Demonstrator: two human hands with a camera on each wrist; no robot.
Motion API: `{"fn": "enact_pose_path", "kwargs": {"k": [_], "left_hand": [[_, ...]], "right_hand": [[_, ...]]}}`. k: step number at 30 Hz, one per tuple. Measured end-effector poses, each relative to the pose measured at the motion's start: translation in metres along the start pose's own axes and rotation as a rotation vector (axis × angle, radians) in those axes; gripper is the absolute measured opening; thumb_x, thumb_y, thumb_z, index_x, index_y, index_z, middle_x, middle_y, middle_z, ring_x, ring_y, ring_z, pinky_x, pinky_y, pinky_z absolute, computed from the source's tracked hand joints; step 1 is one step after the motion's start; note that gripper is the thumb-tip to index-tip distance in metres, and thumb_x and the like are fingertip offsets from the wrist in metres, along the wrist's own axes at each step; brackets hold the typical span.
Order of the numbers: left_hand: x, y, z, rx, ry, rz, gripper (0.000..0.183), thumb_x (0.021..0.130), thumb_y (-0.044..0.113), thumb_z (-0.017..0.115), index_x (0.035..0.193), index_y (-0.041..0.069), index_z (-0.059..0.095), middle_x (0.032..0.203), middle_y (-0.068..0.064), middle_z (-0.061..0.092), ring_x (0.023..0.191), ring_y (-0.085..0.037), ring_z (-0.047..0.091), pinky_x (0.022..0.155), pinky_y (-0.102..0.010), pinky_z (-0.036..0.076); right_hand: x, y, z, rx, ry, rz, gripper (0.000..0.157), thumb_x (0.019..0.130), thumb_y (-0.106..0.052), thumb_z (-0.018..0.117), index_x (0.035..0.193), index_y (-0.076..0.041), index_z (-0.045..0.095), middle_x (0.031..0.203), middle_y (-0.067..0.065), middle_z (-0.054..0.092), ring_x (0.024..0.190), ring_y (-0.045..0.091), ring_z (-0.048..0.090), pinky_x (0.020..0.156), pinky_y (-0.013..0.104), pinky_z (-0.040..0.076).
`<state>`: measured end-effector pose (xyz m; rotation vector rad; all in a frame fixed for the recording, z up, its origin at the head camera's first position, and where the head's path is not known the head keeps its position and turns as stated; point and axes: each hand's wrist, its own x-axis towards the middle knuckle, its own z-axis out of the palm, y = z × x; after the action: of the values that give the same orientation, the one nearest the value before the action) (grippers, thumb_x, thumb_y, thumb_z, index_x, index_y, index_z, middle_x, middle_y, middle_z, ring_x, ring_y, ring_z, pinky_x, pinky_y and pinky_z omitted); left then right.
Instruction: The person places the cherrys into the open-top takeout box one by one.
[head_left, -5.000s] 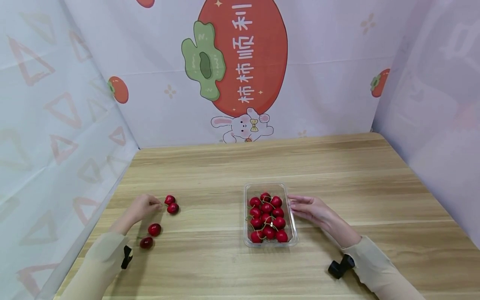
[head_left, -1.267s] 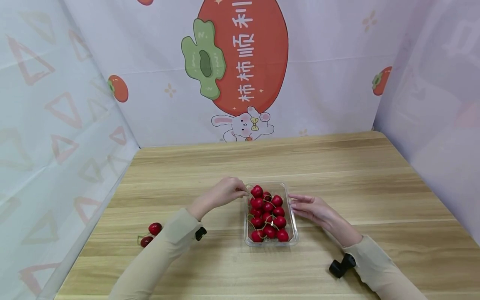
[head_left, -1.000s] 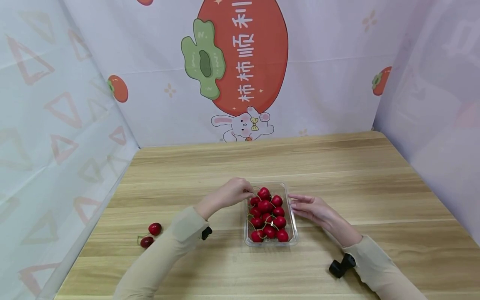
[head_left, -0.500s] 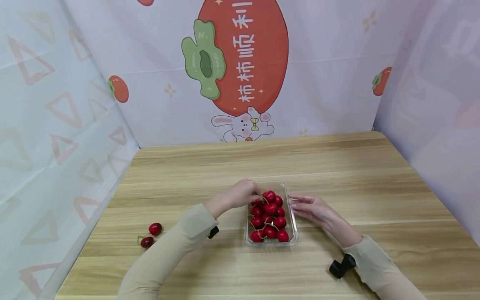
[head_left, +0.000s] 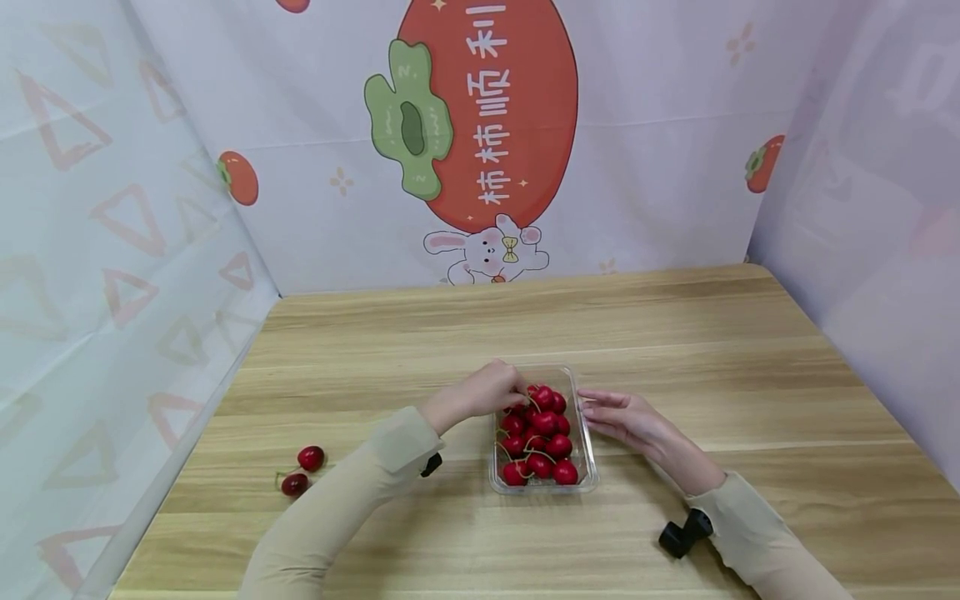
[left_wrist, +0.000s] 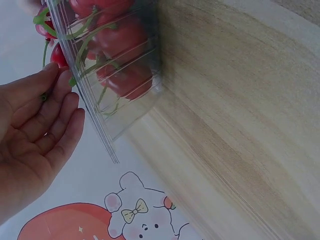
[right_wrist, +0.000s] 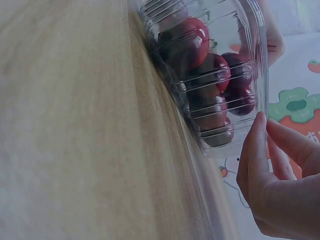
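Observation:
A clear plastic container [head_left: 590, 477] full of red cherries [head_left: 558, 446] stands mid-table. Over its far left part is my left hand [head_left: 487, 390], thumb and forefinger pinching green stems of cherries [head_left: 542, 397] that lie on top of the others. In the left wrist view, a stem end pokes out between the fingers of the left hand [left_wrist: 40, 120], beside the container rim. My right hand [head_left: 633, 421] rests its fairly straight fingertips against the container's right side; the right wrist view shows these fingers [right_wrist: 257, 150] at the rim, not curled round it.
Two cherries [head_left: 311, 457] joined by their stems lie on the wooden table [head_left: 405, 333] at the left. Printed cloth walls [head_left: 645, 192] border the table at the back and both sides.
My left hand has carried a pair of cherries by the stems from the table's left into the container, then moved slightly right and lower. The right hand stays in place.

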<state>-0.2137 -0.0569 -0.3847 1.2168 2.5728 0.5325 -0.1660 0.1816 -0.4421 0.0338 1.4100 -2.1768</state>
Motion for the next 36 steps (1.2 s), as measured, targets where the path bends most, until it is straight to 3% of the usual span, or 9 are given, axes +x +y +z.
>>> {"fn": "enact_pose_path", "kwargs": {"k": [7, 16, 23, 29, 36], "left_hand": [[0.002, -0.002, 0.004, 0.004, 0.0, 0.004, 0.015, 0.082, 0.01, 0.062, 0.072, 0.003, 0.069, 0.061, -0.004, 0.063, 0.045, 0.001, 0.046, 0.045, -0.011, 0.04], [-0.001, -0.001, 0.004, -0.067, -0.004, -0.014, 0.012, 0.083, 0.01, 0.061, 0.081, 0.002, 0.069, 0.071, -0.006, 0.065, 0.056, -0.014, 0.06, 0.048, -0.013, 0.043], [-0.007, -0.003, 0.003, -0.023, 0.054, 0.009, 0.011, 0.084, 0.014, 0.061, 0.087, 0.007, 0.068, 0.078, -0.001, 0.065, 0.06, -0.005, 0.052, 0.055, -0.013, 0.042], [-0.016, -0.003, -0.004, -0.044, 0.097, -0.005, 0.015, 0.084, 0.013, 0.06, 0.094, 0.005, 0.068, 0.09, -0.003, 0.067, 0.076, -0.007, 0.06, 0.065, -0.016, 0.046], [-0.029, -0.008, -0.01, -0.022, 0.149, -0.007, 0.014, 0.084, 0.013, 0.06, 0.093, 0.006, 0.068, 0.089, -0.002, 0.066, 0.073, -0.009, 0.057, 0.062, -0.018, 0.045]], "right_hand": [[-0.001, 0.001, -0.001, 0.007, -0.015, -0.006, 0.027, 0.082, 0.007, 0.055, 0.092, -0.015, 0.067, 0.091, 0.004, 0.065, 0.086, 0.013, 0.062, 0.081, 0.025, 0.047], [-0.001, 0.001, 0.001, -0.002, 0.015, 0.008, 0.027, 0.082, 0.006, 0.056, 0.093, -0.016, 0.067, 0.092, 0.004, 0.065, 0.086, 0.013, 0.062, 0.081, 0.026, 0.047], [-0.001, 0.001, 0.0, 0.002, 0.021, 0.012, 0.027, 0.082, 0.006, 0.056, 0.094, -0.015, 0.067, 0.092, 0.005, 0.065, 0.086, 0.014, 0.062, 0.082, 0.026, 0.047], [0.0, 0.0, 0.001, 0.004, 0.014, 0.007, 0.027, 0.082, 0.006, 0.056, 0.093, -0.016, 0.067, 0.091, 0.003, 0.065, 0.086, 0.013, 0.062, 0.081, 0.026, 0.047], [0.0, 0.001, 0.0, 0.001, 0.0, -0.004, 0.028, 0.082, 0.007, 0.055, 0.092, -0.016, 0.067, 0.091, 0.003, 0.065, 0.086, 0.012, 0.062, 0.081, 0.025, 0.047]]}}
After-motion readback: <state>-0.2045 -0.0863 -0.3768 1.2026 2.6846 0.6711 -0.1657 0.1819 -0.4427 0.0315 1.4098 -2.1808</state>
